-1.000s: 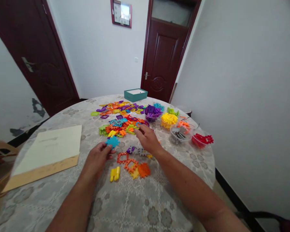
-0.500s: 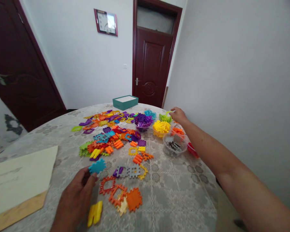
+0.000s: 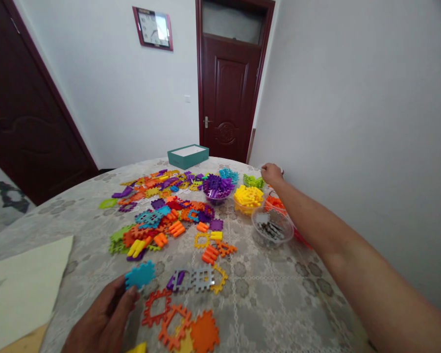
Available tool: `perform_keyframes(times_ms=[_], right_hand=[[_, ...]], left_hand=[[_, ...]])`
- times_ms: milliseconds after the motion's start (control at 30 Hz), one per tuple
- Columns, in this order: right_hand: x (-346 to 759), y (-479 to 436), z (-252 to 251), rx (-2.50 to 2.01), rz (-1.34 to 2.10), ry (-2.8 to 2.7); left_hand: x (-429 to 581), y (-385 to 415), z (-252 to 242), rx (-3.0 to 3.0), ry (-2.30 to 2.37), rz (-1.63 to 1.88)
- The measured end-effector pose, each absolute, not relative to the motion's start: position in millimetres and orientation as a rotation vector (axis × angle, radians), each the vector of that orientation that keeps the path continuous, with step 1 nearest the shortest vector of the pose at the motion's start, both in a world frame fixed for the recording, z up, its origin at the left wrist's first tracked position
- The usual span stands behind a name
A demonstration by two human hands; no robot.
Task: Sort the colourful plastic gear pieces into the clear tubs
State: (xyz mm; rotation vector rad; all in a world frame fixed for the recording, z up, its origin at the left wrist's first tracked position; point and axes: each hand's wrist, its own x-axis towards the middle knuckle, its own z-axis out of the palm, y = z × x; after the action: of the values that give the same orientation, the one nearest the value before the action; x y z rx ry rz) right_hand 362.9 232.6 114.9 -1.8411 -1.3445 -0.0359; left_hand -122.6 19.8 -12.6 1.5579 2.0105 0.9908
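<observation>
My left hand [image 3: 101, 314] pinches a blue square plastic piece with toothed edges [image 3: 140, 275] between thumb and fingers, just above the near left of the table. My right hand [image 3: 272, 174] is stretched far out, beside and slightly above a bowl of lime-green pieces [image 3: 253, 181]. Its fingers are curled, and anything inside them is hidden. Near my left hand lie a red toothed frame [image 3: 157, 308], an orange frame [image 3: 174, 327] and a solid orange square [image 3: 205, 331]. Grey window-like pieces [image 3: 203, 278] lie just beyond them.
Clear bowls hold purple pieces [image 3: 217, 189], yellow pieces [image 3: 248, 198], orange-red pieces [image 3: 275, 203] and grey pieces [image 3: 272, 228]. A mixed heap of toothed pieces [image 3: 150, 220] covers the left middle. A green box [image 3: 188, 157] stands at the back; pale cardboard [image 3: 22, 289] lies left.
The lime-green piece that stuck out of my right hand no longer shows there. My left hand keeps the blue piece. The view has shifted, so near things sit lower.
</observation>
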Motion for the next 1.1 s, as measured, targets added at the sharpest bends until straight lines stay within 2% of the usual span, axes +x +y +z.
perform_keyframes(times_ms=[200,367,500,633,733,867,1100], right_hand=[[306.4,209.8,125.4,-1.686,0.030,-1.553],[209.5,121.6,110.2,-0.995,0.279,-2.250],[141.9,61.4,79.0,-0.710,0.449,-2.465],[117.3,43.9,53.8,-0.783,0.420,-2.507],[123.6,41.0,52.5,-0.827,0.445,-2.423],[156.2,51.4,75.4,-0.870,0.422,-2.323],[265.4,167.9,138.1,-1.318,-0.075,-1.947]], left_hand=[[-113.3,15.8,-1.0,1.622,1.959,0.959],[-108.9,14.1,1.6,1.671,1.850,1.016],[-108.1,11.0,7.2,1.795,1.638,1.076],[-105.0,7.5,13.0,1.868,1.484,1.129],[-99.5,5.3,15.3,1.875,1.462,1.144],[-94.1,2.9,16.7,1.896,1.527,1.153],[-100.9,6.0,14.2,1.984,1.761,1.116]])
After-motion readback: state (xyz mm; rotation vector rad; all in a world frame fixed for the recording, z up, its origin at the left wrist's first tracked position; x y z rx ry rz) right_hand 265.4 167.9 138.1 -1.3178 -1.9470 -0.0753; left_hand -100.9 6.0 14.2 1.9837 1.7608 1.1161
